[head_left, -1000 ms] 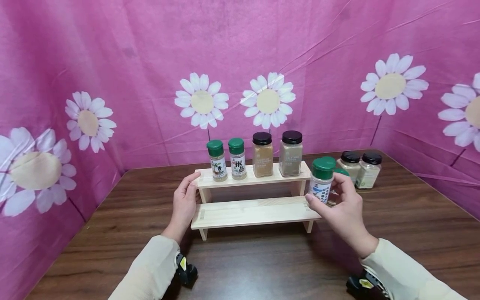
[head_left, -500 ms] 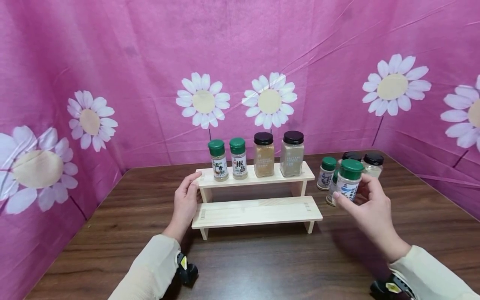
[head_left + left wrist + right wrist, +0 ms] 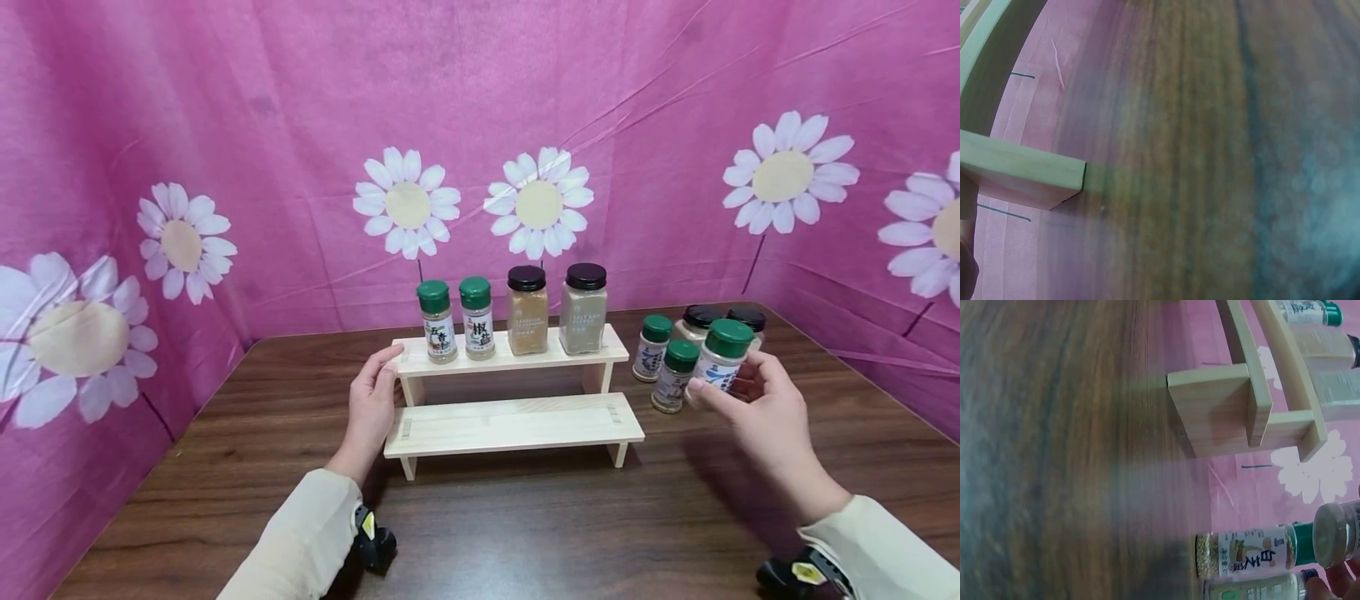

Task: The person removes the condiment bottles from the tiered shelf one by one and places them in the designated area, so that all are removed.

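Observation:
My right hand (image 3: 772,417) holds a green-capped spice jar (image 3: 722,358) with a blue-and-white label, between thumb and fingers. In the right wrist view the held jar (image 3: 1333,536) shows its base, raised off the table. Close to its left stand two smaller green-capped jars, a front one (image 3: 672,377) and a back one (image 3: 651,348). My left hand (image 3: 369,412) grips the left end of a two-tier wooden rack (image 3: 517,423). On its upper tier stand two green-capped jars (image 3: 438,325) and two black-capped square jars (image 3: 583,312). The lower tier is bare.
Two black-capped jars (image 3: 701,320) stand behind the held one, partly hidden by it. A brown wooden table (image 3: 525,533) carries everything. Pink cloth (image 3: 300,125) with white daisies hangs along the back and sides.
My right hand has carried the green-capped jar rightward, away from the rack's right end to beside the other jars, uncovering two small green-capped ones. The left hand stays at the rack.

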The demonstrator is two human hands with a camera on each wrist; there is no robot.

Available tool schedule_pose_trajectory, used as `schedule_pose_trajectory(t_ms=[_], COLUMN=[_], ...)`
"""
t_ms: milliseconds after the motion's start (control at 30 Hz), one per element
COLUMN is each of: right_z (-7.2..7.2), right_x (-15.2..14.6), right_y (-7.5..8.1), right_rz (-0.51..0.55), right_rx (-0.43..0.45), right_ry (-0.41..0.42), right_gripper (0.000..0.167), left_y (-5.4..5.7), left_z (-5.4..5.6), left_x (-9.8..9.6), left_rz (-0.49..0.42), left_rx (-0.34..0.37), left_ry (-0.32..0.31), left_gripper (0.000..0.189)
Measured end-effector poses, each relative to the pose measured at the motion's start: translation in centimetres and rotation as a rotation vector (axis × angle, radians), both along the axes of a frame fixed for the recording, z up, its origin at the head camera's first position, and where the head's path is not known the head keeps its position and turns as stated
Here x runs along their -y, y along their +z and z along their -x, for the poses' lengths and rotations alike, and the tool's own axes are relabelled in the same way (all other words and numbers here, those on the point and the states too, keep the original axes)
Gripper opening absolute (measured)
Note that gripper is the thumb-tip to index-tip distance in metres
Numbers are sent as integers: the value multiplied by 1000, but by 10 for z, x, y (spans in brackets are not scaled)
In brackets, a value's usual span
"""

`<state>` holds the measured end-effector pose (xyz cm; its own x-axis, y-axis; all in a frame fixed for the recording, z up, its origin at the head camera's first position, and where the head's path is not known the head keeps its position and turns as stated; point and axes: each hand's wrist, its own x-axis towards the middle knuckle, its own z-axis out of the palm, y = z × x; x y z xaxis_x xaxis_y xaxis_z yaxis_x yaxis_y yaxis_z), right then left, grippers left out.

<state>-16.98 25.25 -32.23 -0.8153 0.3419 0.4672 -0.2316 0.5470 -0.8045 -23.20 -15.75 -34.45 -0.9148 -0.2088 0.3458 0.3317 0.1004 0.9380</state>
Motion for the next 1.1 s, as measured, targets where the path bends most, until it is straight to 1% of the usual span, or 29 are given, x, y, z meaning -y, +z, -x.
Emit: schedule_pose_trajectory(t_ms=[167,300,500,567,700,733,900,1100], right_z=[5,8,17,21,30,32,37,44], right_x=[-5,-10,-15,-15,-16,-16,-17,-21], right_y=[-3,-4,-7,-9,-13,-14,-18,-19], right_rz=[30,3,-5,-12,-34,-40,-45,-18], right_rx=[10,36,88,112,178,198,273,339], right_ry=[-34,-78,-108,-114,-111,-111,-113,-129], right_gripper=[45,42,39,42,58,59,60,63], left_y=[0,-1,-2,-2,-2,-3,-3,-1], left_z=[1,1,2,2,2,2,1,2], left_x=[1,1,1,1,1,1,0,-1], left_rz=[19,24,3,-4,-9,-7,-12,-19], left_rx=[-5,-20,-29,-30,-25,-22,-8,-26], left_ry=[9,11,7,6,6,7,0,-8], left_gripper=[33,33,33,33,33,33,33,33])
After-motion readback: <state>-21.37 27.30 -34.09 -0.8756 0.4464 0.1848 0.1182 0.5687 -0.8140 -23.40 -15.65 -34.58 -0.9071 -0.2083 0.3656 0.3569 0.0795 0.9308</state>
